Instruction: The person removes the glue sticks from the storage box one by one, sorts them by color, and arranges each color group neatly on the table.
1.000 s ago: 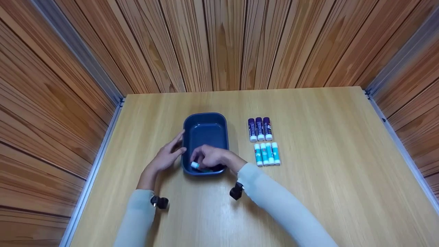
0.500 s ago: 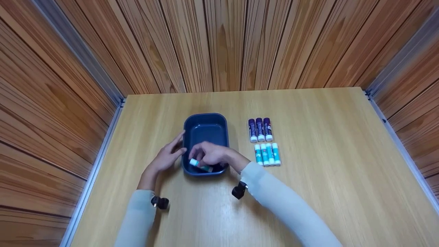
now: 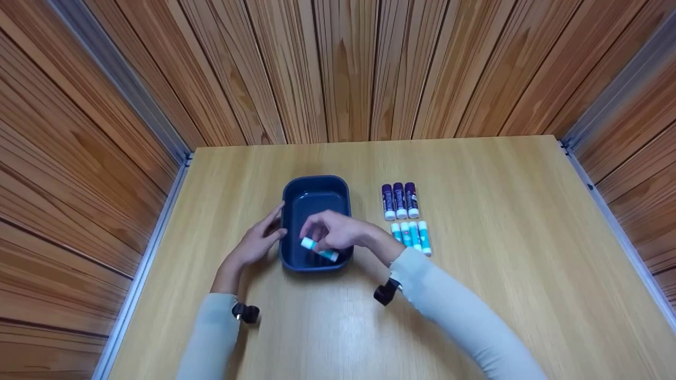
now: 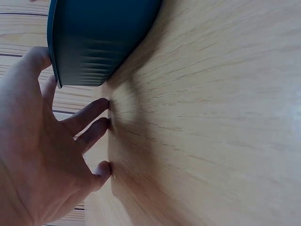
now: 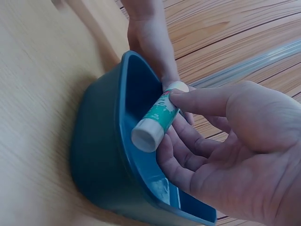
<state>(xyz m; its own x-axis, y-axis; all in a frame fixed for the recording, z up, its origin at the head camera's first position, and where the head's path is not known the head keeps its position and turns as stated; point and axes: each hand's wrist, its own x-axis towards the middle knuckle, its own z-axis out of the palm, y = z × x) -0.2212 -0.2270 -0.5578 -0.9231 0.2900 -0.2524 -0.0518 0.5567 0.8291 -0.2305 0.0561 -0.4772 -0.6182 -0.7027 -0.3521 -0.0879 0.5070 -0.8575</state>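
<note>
My right hand (image 3: 338, 230) pinches a glue stick (image 5: 160, 113), teal with white ends, between thumb and fingers. In the head view the glue stick (image 3: 320, 250) slants over the near end of a dark blue tray (image 3: 315, 269). My left hand (image 3: 254, 240) touches the tray's left side, thumb and a fingertip at the rim. In the left wrist view the left hand (image 4: 51, 141) has its fingers spread, with several fingertips down on the table beside the tray's outer wall (image 4: 89, 61). No other glue stick shows inside the tray.
Right of the tray lie three purple glue sticks (image 3: 400, 201) side by side. Just nearer is a row of several teal glue sticks (image 3: 424, 238), partly hidden by the right wrist. The wooden table (image 3: 501, 237) is enclosed by wood-plank walls (image 3: 343, 74).
My right hand has risen and shifted to the right within the tray, bringing the glue stick up from near its bottom. The left hand has stayed at the tray's side.
</note>
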